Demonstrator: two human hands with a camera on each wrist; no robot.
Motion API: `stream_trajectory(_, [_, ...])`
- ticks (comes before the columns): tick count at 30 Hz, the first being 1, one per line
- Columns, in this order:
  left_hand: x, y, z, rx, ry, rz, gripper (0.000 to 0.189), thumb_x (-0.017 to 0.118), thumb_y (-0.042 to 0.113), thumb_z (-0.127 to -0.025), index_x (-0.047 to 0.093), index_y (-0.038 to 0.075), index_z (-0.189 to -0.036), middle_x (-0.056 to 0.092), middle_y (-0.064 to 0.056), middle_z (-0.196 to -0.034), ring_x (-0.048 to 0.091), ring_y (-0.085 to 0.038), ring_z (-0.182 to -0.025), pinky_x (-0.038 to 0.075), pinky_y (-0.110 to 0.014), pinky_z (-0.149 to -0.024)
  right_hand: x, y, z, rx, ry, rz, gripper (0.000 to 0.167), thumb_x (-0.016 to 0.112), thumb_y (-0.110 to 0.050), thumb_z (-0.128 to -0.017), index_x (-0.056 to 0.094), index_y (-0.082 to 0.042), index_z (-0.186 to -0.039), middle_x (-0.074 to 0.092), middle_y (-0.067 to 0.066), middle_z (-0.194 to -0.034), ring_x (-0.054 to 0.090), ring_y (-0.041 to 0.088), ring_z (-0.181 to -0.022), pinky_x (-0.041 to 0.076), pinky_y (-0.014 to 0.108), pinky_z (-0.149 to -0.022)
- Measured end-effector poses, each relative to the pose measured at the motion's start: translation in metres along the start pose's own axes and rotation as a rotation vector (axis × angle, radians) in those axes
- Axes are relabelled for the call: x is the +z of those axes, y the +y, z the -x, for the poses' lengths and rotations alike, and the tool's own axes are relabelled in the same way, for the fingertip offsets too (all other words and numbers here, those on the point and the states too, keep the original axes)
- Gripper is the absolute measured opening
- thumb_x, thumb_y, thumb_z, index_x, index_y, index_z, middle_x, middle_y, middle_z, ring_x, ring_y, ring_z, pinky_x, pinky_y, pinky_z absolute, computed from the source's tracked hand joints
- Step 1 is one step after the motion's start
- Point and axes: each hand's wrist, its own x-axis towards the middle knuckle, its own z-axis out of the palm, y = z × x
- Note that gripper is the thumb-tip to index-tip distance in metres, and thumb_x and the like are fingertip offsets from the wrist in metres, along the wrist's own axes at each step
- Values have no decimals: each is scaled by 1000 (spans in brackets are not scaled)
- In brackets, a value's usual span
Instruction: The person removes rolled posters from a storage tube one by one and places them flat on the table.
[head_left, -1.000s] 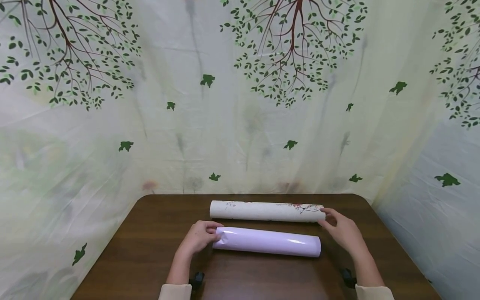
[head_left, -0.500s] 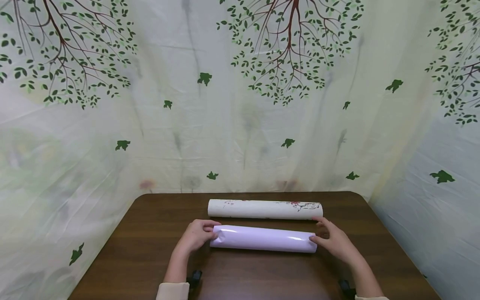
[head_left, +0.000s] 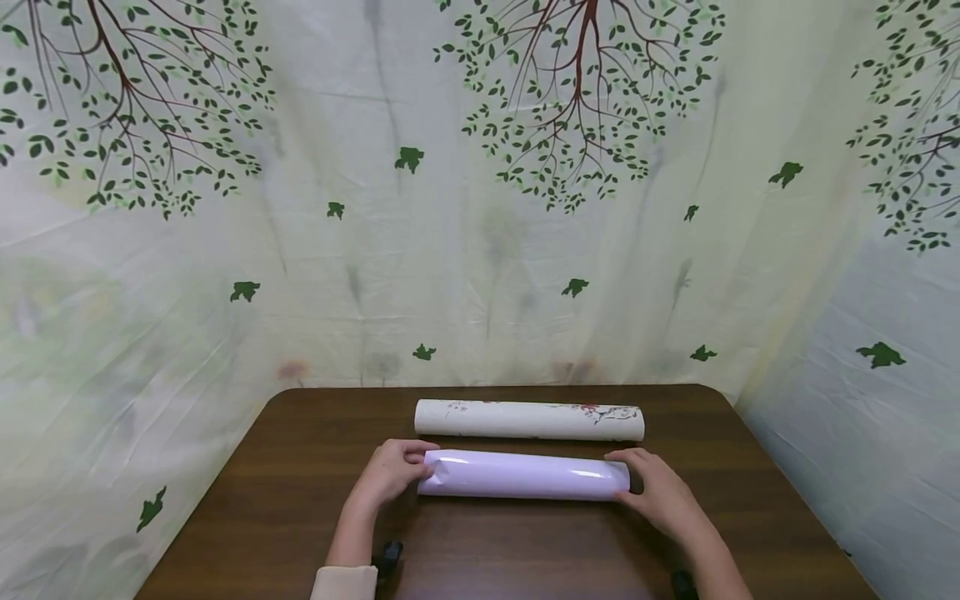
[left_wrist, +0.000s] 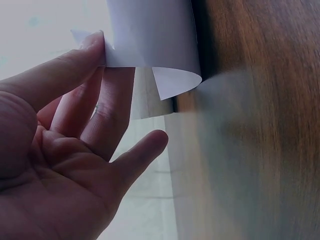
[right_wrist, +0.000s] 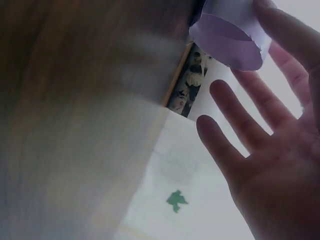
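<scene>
A glossy pale lilac roll of paper (head_left: 525, 477) lies crosswise on the table. My left hand (head_left: 386, 473) pinches its left end between thumb and fingers; the left wrist view shows the sheet's edge (left_wrist: 155, 35) caught there, with the little finger held away. At the other end, my right hand (head_left: 660, 493) spans the roll, thumb at the near side and fingers over the far side. In the right wrist view the hollow end (right_wrist: 227, 42) shows beside the thumb, while the lower fingers stretch out free. Behind it lies a white roll with a red blossom print (head_left: 525, 419), untouched.
Both rolls rest on a dark brown wooden table (head_left: 225, 508) with rounded far corners. Pale cloth (head_left: 480, 250) printed with trees and green leaves hangs behind and at the sides. A black device (head_left: 388, 557) sits at my left wrist.
My right hand has come from the right end of the blossom-print roll to the right end of the lilac roll and taken hold of it. The left hand keeps its pinch.
</scene>
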Motion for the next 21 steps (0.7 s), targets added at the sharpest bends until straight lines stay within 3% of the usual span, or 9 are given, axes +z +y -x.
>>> stream_trajectory(16, [-9,7,4,15,-12,-40,45,86,13,-88,75,12,-132,79,-2,-97,68,-17,-94,53,-35,-81,-2,2,2,36,-5,-16,33,86,-24,-89,74,-26,-121,75,-1,-124,70,30,-120,54,55,-98])
stream_trajectory(21, [-14,6,5,3,-22,-19,54,87,18,-88,70,10,-138,82,-2,-99,72,-17,-99,56,-42,-88,-4,3,2,62,-11,-45,32,85,-25,-90,74,-27,-120,76,-1,-123,72,25,-111,56,50,-92])
